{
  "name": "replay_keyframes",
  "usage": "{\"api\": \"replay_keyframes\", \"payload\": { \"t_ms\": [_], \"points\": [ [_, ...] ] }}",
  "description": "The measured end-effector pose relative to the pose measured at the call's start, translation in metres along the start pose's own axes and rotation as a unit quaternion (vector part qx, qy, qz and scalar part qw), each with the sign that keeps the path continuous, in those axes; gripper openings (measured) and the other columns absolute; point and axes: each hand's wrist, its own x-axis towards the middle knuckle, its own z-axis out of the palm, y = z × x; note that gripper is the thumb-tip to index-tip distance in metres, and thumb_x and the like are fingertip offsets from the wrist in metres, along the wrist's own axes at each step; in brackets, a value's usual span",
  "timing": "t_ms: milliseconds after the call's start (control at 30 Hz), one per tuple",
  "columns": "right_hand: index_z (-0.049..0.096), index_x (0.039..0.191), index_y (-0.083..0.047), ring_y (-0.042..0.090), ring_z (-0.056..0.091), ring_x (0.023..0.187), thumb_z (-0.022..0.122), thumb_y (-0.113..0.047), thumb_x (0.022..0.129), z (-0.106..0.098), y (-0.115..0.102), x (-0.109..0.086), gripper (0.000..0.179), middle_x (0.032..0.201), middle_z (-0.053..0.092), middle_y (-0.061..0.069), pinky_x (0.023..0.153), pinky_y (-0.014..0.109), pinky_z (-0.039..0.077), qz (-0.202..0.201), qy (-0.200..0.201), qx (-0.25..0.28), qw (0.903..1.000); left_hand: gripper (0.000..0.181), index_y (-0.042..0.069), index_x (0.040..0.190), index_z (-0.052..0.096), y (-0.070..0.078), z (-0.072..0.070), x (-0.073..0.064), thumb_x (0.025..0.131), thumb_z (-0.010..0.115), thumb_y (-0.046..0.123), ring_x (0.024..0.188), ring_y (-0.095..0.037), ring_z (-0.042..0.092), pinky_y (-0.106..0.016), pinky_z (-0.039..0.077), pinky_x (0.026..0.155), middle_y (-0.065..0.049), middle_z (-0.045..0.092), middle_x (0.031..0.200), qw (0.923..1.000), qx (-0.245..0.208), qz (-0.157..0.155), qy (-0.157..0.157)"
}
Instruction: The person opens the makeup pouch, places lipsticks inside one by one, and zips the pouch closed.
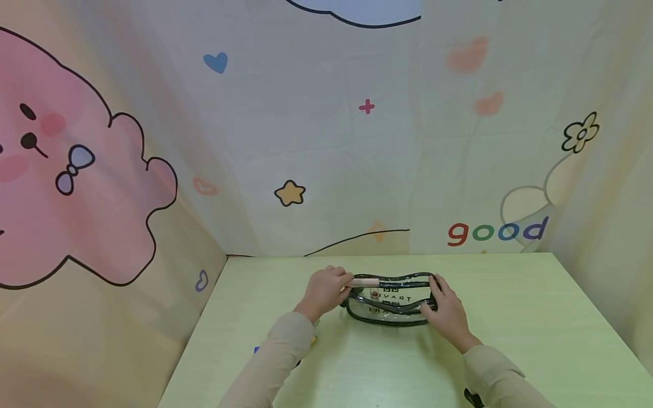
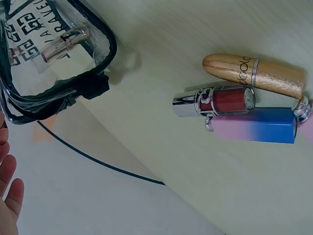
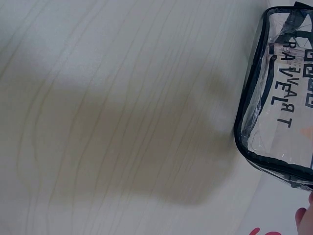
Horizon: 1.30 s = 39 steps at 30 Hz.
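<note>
Left hand (image 1: 326, 290) pinches pale pink tube (image 1: 366, 282) over clear travel bag (image 1: 390, 299), long axis parallel to table's (image 1: 530, 317) far edge; right hand (image 1: 449, 309) grips bag's right end.

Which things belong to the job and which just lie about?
Likely the job:
left hand
right hand
clear plastic pouch with black trim
small clear tube inside

Apparently lying about:
gold bullet-shaped tube
red tube with silver cap
pink and blue square tube

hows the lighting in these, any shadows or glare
Head view: table well lit, faint soft shadows in front of the clear pouch; left wrist view: dimmer, with glints on the silver-capped red tube; right wrist view: a broad, soft-edged shadow darkens the table.
</note>
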Motion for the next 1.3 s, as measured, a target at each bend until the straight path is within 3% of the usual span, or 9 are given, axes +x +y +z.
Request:
{"api": "replay_keyframes", "payload": {
  "t_ms": [500,833,1300],
  "points": [
    [0.033,0.135,0.001,0.045,0.035,0.117,0.048,-0.025,0.078,0.001,-0.002,-0.003,0.064,0.138,0.03,0.023,0.087,0.061,0.031,-0.021,0.035,0.014,0.9991,0.015,0.026,0.093,0.065,0.018,0.006,0.012,0.078,0.062,0.028,0.067,-0.007,0.053,-0.018,0.044,0.052,0.011,0.061,0.083,0.9994,0.013,0.018,-0.028],
    [0.032,0.134,0.004,0.043,0.034,0.12,0.052,-0.02,0.078,0.0,0.0,-0.001,0.064,0.139,0.028,0.023,0.092,0.059,0.031,0.008,-0.004,-0.002,1.0,0.015,0.027,0.094,0.065,0.026,0.004,0.016,0.08,0.061,0.028,0.071,-0.006,0.054,-0.017,0.045,0.055,0.011,0.062,0.085,0.999,0.018,0.013,-0.038],
    [0.03,0.135,0.004,0.043,0.032,0.121,0.052,-0.022,0.078,0.001,0.001,0.0,0.066,0.14,0.026,0.024,0.092,0.059,0.03,0.013,-0.014,-0.003,0.9998,0.016,0.029,0.094,0.065,0.037,0.009,0.026,0.079,0.062,0.032,0.072,-0.005,0.052,-0.017,0.044,0.055,0.013,0.062,0.088,0.9965,0.031,0.027,-0.073]
  ]
}}
